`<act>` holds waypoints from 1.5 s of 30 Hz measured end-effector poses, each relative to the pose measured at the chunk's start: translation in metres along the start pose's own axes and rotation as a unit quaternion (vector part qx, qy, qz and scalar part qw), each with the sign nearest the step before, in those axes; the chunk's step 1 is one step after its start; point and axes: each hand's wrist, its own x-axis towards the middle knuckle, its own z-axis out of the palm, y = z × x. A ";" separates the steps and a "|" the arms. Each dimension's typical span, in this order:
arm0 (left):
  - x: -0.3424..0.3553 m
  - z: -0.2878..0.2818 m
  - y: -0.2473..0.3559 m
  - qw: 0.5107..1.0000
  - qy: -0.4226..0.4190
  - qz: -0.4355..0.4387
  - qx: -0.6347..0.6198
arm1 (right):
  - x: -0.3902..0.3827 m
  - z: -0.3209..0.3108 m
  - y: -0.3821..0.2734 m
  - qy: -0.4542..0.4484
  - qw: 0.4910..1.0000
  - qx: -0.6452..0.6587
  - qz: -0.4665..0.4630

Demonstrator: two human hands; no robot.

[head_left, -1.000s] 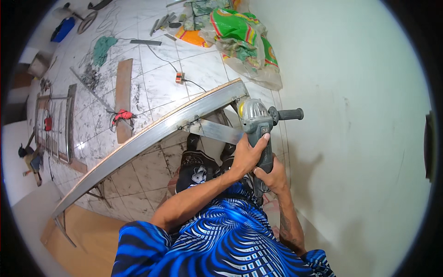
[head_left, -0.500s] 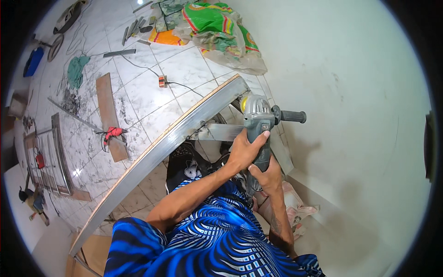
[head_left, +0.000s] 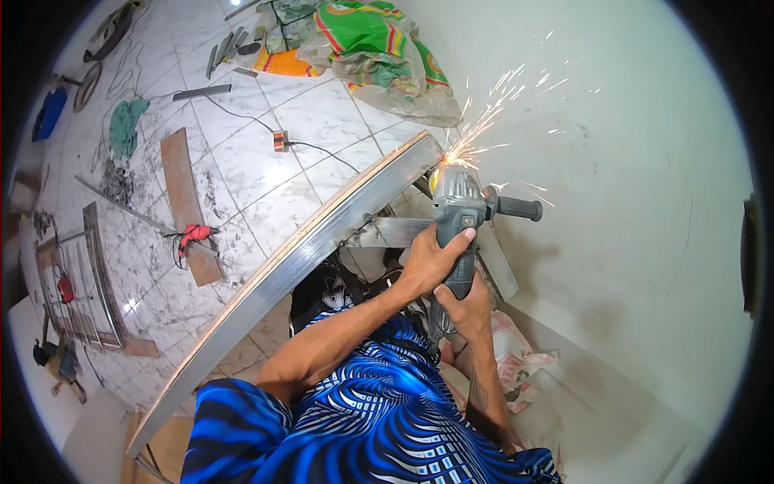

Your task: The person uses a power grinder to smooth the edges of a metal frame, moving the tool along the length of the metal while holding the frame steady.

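Observation:
My left hand (head_left: 427, 266) is closed on the body of a grey angle grinder (head_left: 458, 210), thumb on top. Behind it, my right hand (head_left: 468, 310) grips the tool's rear end. The side handle (head_left: 516, 207) sticks out rightward, unheld. The yellow disc (head_left: 435, 179), partly hidden by the guard, meets the far end of a long aluminium-coloured metal beam (head_left: 298, 262) with a wood-coloured top strip. Bright sparks (head_left: 476, 129) spray up and right from that contact. A short cross piece (head_left: 393, 233) joins the beam below the grinder's head.
A wall (head_left: 629, 202) stands close on my right. On the tiled floor lie coloured sacks (head_left: 363, 36), a socket block (head_left: 280, 141) with cables, a board (head_left: 176, 161), a red tool (head_left: 193, 234), a green cloth (head_left: 127, 121) and a metal frame (head_left: 98, 274). A pale sack (head_left: 508, 363) lies low right.
Sparks have appeared where the disc meets the beam's end. The grinder sits slightly right of where it was half a second ago. Since a second ago the whole view has shifted and turned.

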 end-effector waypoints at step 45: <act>-0.003 0.003 0.005 0.999 -0.004 0.018 -0.037 | 0.001 -0.003 -0.009 0.007 0.999 -0.027 -0.024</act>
